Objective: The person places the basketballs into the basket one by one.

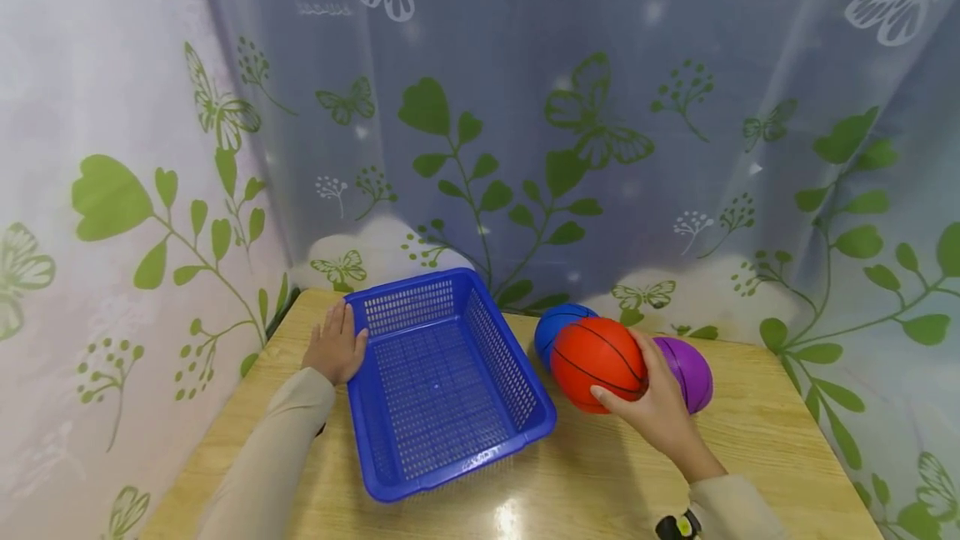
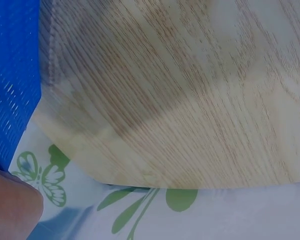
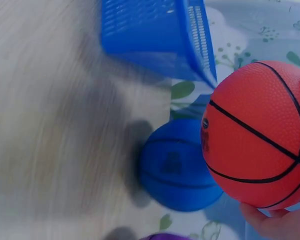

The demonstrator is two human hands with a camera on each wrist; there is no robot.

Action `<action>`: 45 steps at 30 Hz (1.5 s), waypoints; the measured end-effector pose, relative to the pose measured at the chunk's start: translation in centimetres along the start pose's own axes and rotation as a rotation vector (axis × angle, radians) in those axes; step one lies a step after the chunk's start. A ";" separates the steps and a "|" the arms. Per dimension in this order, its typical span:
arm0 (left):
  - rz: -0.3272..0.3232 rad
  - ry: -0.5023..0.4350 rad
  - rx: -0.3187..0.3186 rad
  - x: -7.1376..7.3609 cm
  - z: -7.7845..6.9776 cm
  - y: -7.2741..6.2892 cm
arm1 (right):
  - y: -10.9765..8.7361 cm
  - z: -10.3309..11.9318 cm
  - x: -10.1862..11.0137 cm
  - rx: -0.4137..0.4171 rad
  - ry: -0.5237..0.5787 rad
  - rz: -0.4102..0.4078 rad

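Observation:
My right hand [image 1: 660, 402] grips a red toy basketball [image 1: 598, 363] from its right side, thumb and fingers spread round it. In the right wrist view the red ball [image 3: 262, 135] covers part of a blue toy basketball [image 3: 177, 165] and appears raised off the table. A purple toy basketball [image 1: 686, 375] sits behind my right hand, partly hidden by it. My left hand [image 1: 335, 346] rests with straight fingers on the left rim of a blue plastic basket [image 1: 360, 432], whose slotted floor shows with nothing on it. Only part of my left hand [image 2: 15, 207] shows in the left wrist view.
Basket and balls are on a light wood-grain table [image 1: 592, 482]. A curtain [image 1: 510, 148] printed with butterflies and leaves hangs behind the table and along both sides. The blue and purple balls are near the table's back edge, right of the basket.

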State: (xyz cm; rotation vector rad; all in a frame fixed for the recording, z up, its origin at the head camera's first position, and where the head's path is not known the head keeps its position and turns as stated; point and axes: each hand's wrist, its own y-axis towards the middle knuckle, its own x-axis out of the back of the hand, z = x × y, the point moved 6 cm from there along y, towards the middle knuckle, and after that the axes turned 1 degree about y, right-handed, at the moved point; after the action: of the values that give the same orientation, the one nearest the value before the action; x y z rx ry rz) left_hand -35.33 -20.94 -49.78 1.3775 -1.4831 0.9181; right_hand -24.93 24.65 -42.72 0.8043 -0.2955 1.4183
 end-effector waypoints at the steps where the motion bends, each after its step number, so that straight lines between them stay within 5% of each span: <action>1: 0.000 -0.003 0.002 0.0 0.0 0.0 | 0.3 0.3 -0.3 0.007 0.011 0.004; 12: 0.008 -0.009 0.009 -0.2 0.1 0.1 | 3.4 3.1 -4.3 0.058 0.133 0.034; 25: 0.012 -0.002 0.016 0.2 -0.1 0.0 | 5.5 6.7 -9.3 -0.003 0.201 0.054; 45: 0.018 -0.017 0.019 0.2 -0.2 -0.1 | 5.4 6.6 -17.1 -0.174 0.314 0.048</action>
State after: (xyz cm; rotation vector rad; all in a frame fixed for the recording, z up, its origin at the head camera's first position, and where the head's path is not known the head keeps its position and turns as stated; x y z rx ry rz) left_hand -35.26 -20.85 -49.57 1.3902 -1.5053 0.9361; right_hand -31.16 7.13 -47.08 0.4269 -0.1934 1.5162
